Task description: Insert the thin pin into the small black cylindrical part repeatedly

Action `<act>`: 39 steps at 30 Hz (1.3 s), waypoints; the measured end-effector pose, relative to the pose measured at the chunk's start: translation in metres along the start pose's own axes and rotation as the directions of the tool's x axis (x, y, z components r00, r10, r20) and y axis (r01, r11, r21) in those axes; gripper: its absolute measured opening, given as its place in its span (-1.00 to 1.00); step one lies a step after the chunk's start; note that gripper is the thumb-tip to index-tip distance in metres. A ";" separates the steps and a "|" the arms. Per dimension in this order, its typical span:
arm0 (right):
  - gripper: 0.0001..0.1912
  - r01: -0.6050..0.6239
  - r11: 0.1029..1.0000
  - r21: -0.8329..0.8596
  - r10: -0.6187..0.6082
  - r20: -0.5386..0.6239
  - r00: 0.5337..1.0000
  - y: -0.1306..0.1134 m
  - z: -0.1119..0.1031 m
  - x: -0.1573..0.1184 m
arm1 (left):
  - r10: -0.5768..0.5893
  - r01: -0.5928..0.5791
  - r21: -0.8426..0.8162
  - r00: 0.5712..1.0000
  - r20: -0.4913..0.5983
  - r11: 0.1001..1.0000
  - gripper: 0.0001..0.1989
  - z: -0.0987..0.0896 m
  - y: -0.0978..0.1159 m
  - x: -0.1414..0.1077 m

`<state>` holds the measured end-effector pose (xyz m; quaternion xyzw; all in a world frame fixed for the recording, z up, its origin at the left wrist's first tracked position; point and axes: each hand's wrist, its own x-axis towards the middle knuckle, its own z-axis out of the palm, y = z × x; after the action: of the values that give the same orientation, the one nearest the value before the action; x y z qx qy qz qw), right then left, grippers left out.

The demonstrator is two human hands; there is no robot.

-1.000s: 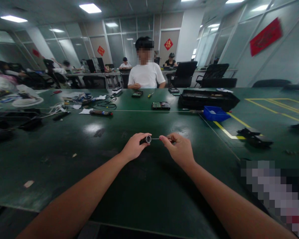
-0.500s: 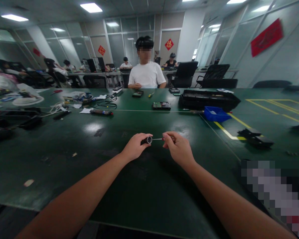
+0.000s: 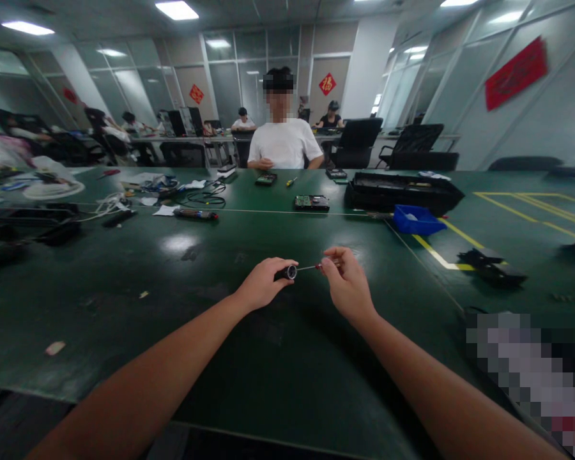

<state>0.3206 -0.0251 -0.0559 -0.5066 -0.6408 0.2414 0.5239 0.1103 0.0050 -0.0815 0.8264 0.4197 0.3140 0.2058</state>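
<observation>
My left hand [image 3: 264, 283] is closed around a black flashlight-like cylinder [image 3: 291, 273], whose round, pale-rimmed end faces me. Between the thumb and fingers of my right hand [image 3: 347, 278] is the handle of a thin screwdriver [image 3: 308, 268] with a red collar and a metal shaft. The shaft points left to the cylinder's rim. Whether its tip touches the cylinder I cannot tell. Both hands are just above the green table [image 3: 249, 383].
Across the table sits a person in a white shirt [image 3: 285, 144]. Before them lie hard drives [image 3: 311, 202] and a yellow screwdriver [image 3: 291, 182]. A blue bin [image 3: 416, 220] stands by a long black tray [image 3: 402, 190]. Black parts [image 3: 491, 267] lie right, cables [image 3: 206, 195] left.
My right hand has shifted slightly up and right, its fingers a little looser on the screwdriver, which now tilts more. The cylinder has turned slightly in my left hand.
</observation>
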 end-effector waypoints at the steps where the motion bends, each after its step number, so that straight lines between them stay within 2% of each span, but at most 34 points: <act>1: -0.78 -0.007 1.000 0.017 0.007 0.006 1.000 0.001 0.000 0.001 | -0.003 0.003 0.000 1.000 -0.001 1.000 -0.62 0.000 0.000 0.000; 6: -0.67 -0.020 0.997 0.068 0.013 0.090 0.996 0.000 -0.002 0.003 | -0.014 0.014 -0.003 1.000 -0.015 1.000 -0.63 -0.001 0.000 0.000; 11: -0.50 -0.051 0.998 -0.042 0.052 0.041 0.998 -0.007 -0.003 0.001 | -0.017 0.017 -0.018 0.999 -0.038 1.000 -0.63 -0.001 -0.001 -0.001; 17: -0.60 -0.003 0.998 -0.060 0.008 0.087 0.996 -0.005 -0.003 0.001 | -0.024 0.022 -0.022 0.998 -0.064 0.999 -0.62 -0.001 -0.003 0.000; 24: -0.74 -0.019 0.999 0.036 0.016 0.073 0.997 0.002 -0.002 0.000 | -0.026 0.024 -0.023 0.997 -0.072 0.999 -0.60 -0.002 -0.001 -0.001; 27: -0.68 -0.012 1.000 0.008 0.011 0.079 0.997 0.002 -0.002 0.001 | -0.016 0.016 -0.014 0.998 -0.065 1.000 -0.61 -0.002 -0.001 -0.001; 31: -0.55 -0.032 0.993 -0.114 0.041 0.071 0.997 0.002 -0.002 0.003 | 0.006 -0.007 -0.016 0.996 -0.085 1.000 -0.61 -0.001 -0.003 -0.001; 34: -0.61 -0.018 0.988 -0.151 0.030 0.076 0.997 0.001 -0.002 0.003 | 0.019 -0.020 -0.013 0.997 -0.081 1.000 -0.62 -0.001 -0.004 -0.001; 39: -0.68 0.022 0.995 -0.102 -0.010 0.115 0.993 -0.002 -0.003 -0.001 | 0.007 -0.008 -0.011 0.997 -0.072 1.000 -0.62 -0.001 -0.004 -0.002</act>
<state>0.3223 -0.0271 -0.0533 -0.5133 -0.6854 0.2324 0.4613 0.1064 0.0061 -0.0835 0.8150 0.4219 0.3467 0.1938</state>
